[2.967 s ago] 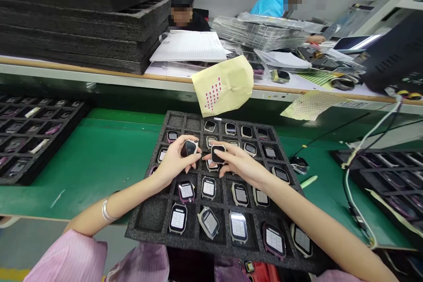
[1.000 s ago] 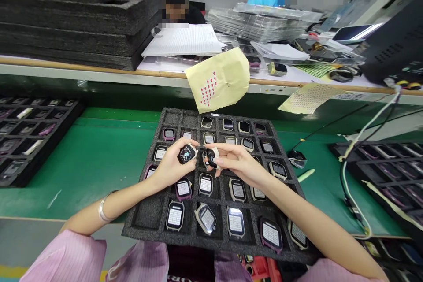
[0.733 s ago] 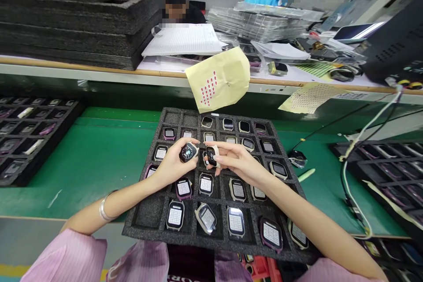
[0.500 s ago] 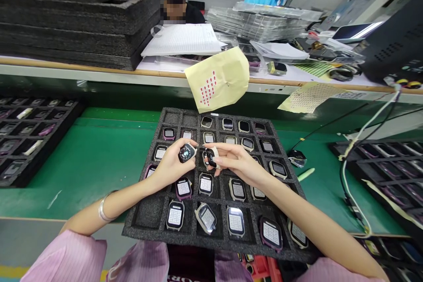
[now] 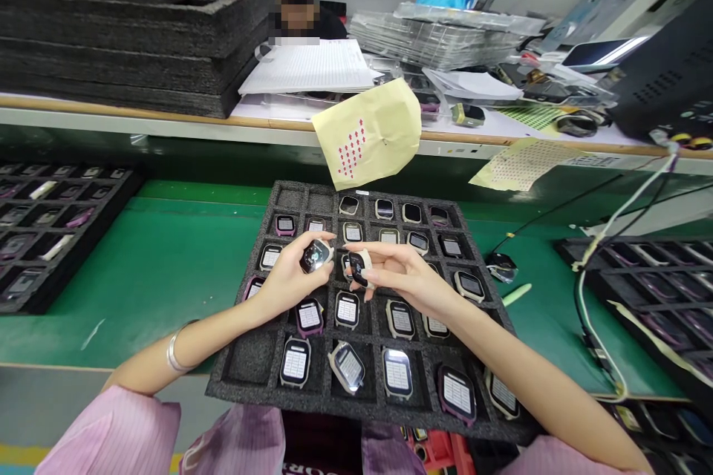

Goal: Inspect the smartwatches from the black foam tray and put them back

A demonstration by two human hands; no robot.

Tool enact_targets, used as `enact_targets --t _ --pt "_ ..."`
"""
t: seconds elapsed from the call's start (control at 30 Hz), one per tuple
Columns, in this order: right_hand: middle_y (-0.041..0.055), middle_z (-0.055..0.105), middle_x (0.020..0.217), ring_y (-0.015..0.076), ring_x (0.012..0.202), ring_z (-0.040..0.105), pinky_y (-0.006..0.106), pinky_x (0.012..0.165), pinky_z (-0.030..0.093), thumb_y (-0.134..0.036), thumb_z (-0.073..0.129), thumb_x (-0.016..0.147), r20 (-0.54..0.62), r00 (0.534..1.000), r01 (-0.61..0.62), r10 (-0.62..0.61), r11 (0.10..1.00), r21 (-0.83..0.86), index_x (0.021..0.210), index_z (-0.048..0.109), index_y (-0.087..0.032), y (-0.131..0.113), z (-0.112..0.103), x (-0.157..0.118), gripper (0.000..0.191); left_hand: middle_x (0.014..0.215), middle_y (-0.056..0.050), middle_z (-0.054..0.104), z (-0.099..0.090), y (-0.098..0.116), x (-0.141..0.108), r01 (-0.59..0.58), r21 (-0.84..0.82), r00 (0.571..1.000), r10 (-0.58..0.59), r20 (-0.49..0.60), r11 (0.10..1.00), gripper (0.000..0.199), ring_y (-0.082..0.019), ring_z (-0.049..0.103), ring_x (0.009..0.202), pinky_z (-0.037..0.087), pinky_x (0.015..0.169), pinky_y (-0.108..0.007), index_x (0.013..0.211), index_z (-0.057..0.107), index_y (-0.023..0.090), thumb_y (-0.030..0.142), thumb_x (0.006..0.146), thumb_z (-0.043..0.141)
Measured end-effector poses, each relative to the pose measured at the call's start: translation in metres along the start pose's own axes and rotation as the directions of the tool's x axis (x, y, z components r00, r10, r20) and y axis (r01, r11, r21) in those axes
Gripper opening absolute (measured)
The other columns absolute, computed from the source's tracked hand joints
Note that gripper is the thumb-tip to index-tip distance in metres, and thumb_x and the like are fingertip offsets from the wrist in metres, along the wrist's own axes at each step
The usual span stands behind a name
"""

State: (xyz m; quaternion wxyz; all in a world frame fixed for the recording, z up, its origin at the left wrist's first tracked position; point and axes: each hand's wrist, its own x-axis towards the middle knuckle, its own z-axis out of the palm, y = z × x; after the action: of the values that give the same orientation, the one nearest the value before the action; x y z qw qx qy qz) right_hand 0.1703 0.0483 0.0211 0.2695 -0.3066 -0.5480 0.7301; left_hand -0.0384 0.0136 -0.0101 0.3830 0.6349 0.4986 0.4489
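My left hand (image 5: 296,273) is closed around a smartwatch (image 5: 316,256) without a strap, its dark screen facing up with a glare on it. In my right hand (image 5: 402,272) is a second strapless smartwatch (image 5: 357,267) with a pale case, pinched by the fingers and tilted so its dark face points left. Both hands hover over a black foam tray (image 5: 248,390), where several watches lie in square compartments. Many show a white screen with a grid, such as the watch (image 5: 295,362) at the front. My hands hide part of the middle rows.
Black foam trays (image 5: 122,44) are stacked on the shelf at left. More watch trays lie at the left (image 5: 50,289) and right (image 5: 629,282). A yellow paper (image 5: 370,135) hangs from the shelf edge. White cables (image 5: 582,289) dangle at right. Two people sit beyond the shelf.
The watch in my left hand has tilted slightly, and glare now covers its lit face. The right-hand watch has turned a little. The tray has not moved.
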Motion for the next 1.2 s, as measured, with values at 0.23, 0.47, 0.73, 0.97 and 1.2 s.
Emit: enact_targets --t 0.23,0.47,0.73,0.97,1.2 --pt "0.0099 0.07 0.101 0.023 0.086 0.07 0.035 0.074 0.059 -0.027 0.072 0.081 0.019 0.999 -0.051 0.05 0.996 0.07 0.126 0.058 -0.017 0.005 -0.003 0.003 0.048 0.087 -0.001 0.061 0.004 -0.002 0.0 0.123 -0.154 0.992 -0.119 0.032 0.98 0.033 -0.01 0.056 0.056 0.046 0.05 -0.021 0.107 0.052 0.019 0.02 0.076 0.063" --pt "0.0118 0.067 0.112 0.0244 0.093 0.069 0.041 0.085 0.056 -0.023 0.065 0.085 -0.026 0.996 -0.073 0.08 0.977 0.199 0.123 0.058 -0.018 0.009 -0.008 0.007 0.039 0.095 -0.006 0.065 0.008 0.0 0.004 0.31 -0.601 0.949 -0.276 0.151 0.737 0.045 -0.015 0.067 0.075 0.056 0.066 -0.028 0.118 0.044 0.018 0.023 0.077 0.062" --pt "0.0079 0.066 0.114 0.0224 0.09 0.069 0.043 0.083 0.058 -0.016 0.066 0.079 -0.142 0.99 0.005 0.018 0.988 0.155 0.126 0.058 -0.02 0.018 -0.007 0.008 0.048 0.1 -0.008 0.068 0.008 -0.001 0.003 0.322 -0.664 0.945 -0.266 0.188 0.675 0.041 -0.019 0.069 0.081 0.055 0.069 -0.03 0.121 0.044 0.017 0.019 0.08 0.054" --pt "0.0058 0.07 0.101 0.0237 0.093 0.068 0.046 0.086 0.057 -0.016 0.067 0.077 -0.107 0.994 0.003 0.007 0.995 0.096 0.13 0.055 -0.021 0.019 -0.007 0.005 0.055 0.099 -0.009 0.069 0.008 -0.006 0.003 0.281 -0.614 0.96 -0.221 0.174 0.738 0.039 -0.02 0.069 0.08 0.056 0.064 -0.029 0.119 0.046 0.016 0.018 0.08 0.052" --pt "0.0057 0.071 0.096 0.0237 0.092 0.068 0.044 0.081 0.06 -0.019 0.07 0.078 -0.113 0.993 0.026 -0.019 0.998 0.061 0.129 0.056 -0.02 0.021 -0.007 0.006 0.052 0.101 -0.009 0.067 0.008 -0.006 0.001 0.25 -0.581 0.968 -0.175 0.182 0.775 0.035 -0.02 0.068 0.083 0.056 0.064 -0.029 0.117 0.047 0.016 0.016 0.082 0.051"
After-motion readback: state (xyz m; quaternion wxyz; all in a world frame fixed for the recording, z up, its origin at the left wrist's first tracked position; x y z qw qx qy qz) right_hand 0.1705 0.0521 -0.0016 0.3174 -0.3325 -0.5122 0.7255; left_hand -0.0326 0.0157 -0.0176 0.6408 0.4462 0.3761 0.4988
